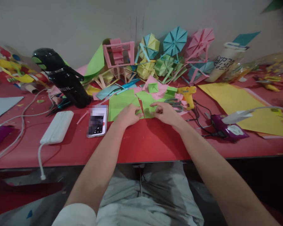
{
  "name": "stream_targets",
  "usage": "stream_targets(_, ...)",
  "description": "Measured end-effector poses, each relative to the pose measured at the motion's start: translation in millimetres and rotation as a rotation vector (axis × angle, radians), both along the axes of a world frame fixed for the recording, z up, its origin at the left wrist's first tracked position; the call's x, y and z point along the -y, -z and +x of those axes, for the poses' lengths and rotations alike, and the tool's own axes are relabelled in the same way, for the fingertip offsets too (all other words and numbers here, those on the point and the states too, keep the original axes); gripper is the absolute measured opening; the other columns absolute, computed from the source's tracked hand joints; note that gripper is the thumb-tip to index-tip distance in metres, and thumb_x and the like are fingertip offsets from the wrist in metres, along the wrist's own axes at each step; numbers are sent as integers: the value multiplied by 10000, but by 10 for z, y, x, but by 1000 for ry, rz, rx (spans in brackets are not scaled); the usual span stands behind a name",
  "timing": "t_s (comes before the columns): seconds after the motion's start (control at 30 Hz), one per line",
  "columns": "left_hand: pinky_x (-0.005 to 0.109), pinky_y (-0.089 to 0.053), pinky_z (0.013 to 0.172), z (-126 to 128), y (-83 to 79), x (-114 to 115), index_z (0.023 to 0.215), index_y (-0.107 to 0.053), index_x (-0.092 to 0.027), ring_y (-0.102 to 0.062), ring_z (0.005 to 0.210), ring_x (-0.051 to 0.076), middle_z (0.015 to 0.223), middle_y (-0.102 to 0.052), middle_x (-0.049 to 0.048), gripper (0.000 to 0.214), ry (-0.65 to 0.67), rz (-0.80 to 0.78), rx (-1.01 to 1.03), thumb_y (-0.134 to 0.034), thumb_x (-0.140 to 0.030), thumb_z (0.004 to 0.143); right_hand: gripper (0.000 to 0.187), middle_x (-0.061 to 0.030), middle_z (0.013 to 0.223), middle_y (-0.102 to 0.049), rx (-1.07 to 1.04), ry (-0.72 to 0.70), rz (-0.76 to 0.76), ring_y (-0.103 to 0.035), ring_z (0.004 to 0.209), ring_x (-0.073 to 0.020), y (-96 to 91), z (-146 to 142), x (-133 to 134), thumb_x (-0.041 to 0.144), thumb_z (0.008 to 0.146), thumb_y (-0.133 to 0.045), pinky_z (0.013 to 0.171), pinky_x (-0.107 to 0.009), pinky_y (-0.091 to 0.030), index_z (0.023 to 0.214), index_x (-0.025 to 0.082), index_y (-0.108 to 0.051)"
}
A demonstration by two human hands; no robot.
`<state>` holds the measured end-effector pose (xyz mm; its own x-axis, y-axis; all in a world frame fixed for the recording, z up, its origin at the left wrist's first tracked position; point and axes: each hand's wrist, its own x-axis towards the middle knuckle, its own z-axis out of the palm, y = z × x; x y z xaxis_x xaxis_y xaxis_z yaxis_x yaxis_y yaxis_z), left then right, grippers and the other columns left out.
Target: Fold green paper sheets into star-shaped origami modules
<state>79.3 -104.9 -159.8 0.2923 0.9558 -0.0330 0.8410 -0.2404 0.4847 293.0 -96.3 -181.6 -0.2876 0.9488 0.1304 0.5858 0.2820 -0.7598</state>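
Observation:
Two pieces of bright green paper lie side by side on the red table in front of me, with a narrow gap between them. At the right edge of the left green paper (118, 105) is my left hand (129, 115), its fingers curled and pinched on that edge. My right hand (166, 113) is bent over the right green paper (147, 101), thumb and fingers drawn together on it. Just beyond it are scissors (178, 106), partly hidden, and a small folded green paper piece (152, 88).
A phone (99, 121), a white power bank (58, 127) and a black bottle (66, 81) stand or lie leftward. To the right are a yellow glue gun (188, 96), a purple power strip (231, 128) and yellow sheets (238, 103). Folded paper wheels (175, 40) line the wall.

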Motion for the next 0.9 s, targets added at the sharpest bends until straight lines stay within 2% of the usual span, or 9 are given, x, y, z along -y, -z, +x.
stream_targets(0.17, 347, -480, 828, -4, -15, 13, 1030, -735, -195, -657, 957, 252, 1048, -720, 123, 241, 12, 6, -14, -617, -359, 898, 354, 45, 609, -497, -43, 26, 46, -449, 574, -141, -5, 29, -9, 301, 797, -629, 612, -311, -385, 1119, 160, -673)
stream_targets(0.33, 369, -479, 865, 10, -78, 41, 1158, -685, -188, -630, 1047, 286, 1178, -657, 139, 441, 9, 4, -21, -668, -510, 858, 305, -13, 720, -573, -100, 207, 123, -536, 645, -165, 15, 80, -66, 293, 808, -610, 673, -337, -468, 1071, 161, -689)
stream_targets(0.43, 366, -471, 822, 13, -115, 42, 1028, -679, -173, -625, 1000, 288, 1125, -644, 134, 398, 17, -7, -39, -700, -518, 830, 302, -95, 968, -656, -52, 325, 271, -603, 749, -195, 47, 124, -103, 259, 790, -628, 771, -396, -528, 1072, 188, -708)
stream_targets(0.5, 354, -453, 781, 8, -123, 34, 898, -656, -181, -619, 923, 264, 1026, -639, 112, 291, 28, 2, -30, -679, -468, 856, 303, -137, 1135, -643, -22, 389, 434, -635, 926, -250, 59, 145, -114, 232, 768, -652, 884, -459, -531, 1063, 213, -716)
stream_targets(0.6, 341, -419, 732, -5, -109, 19, 764, -597, -196, -585, 812, 222, 912, -606, 76, 233, 42, 34, 8, -644, -390, 885, 247, -136, 1175, -643, -35, 399, 573, -605, 1125, -302, 37, 139, -97, 225, 785, -657, 953, -500, -515, 1025, 244, -710)
stream_targets(0.67, 339, -399, 700, -10, -90, 10, 688, -561, -197, -555, 752, 203, 858, -581, 65, 265, 26, 68, 21, -610, -344, 902, 171, -114, 1101, -673, -86, 341, 545, -631, 1042, -276, -2, 100, -65, 251, 826, -627, 854, -450, -547, 980, 244, -701)
stream_targets(0.77, 338, -400, 680, -3, -72, 4, 653, -589, -191, -544, 729, 197, 816, -571, 65, 299, -64, 188, 50, -555, -300, 929, 136, -75, 934, -712, -182, 222, 416, -642, 799, -203, -69, -4, -2, 329, 853, -632, 702, -354, -534, 902, 218, -692)
stream_targets(0.83, 335, -435, 706, 13, -77, 8, 732, -675, -185, -573, 774, 202, 847, -600, 72, 271, -121, 323, 121, -548, -302, 940, 222, -62, 845, -714, -259, 132, 279, -646, 775, -195, -105, -86, 37, 428, 862, -666, 687, -331, -528, 860, 209, -698)
stream_targets(0.9, 338, -484, 783, 38, -90, 20, 898, -747, -182, -616, 872, 210, 939, -644, 84, 237, -124, 461, 228, -557, -313, 947, 366, -57, 817, -711, -386, 38, 90, -651, 761, -193, -127, -163, 63, 573, 834, -695, 690, -331, -538, 830, 207, -706)
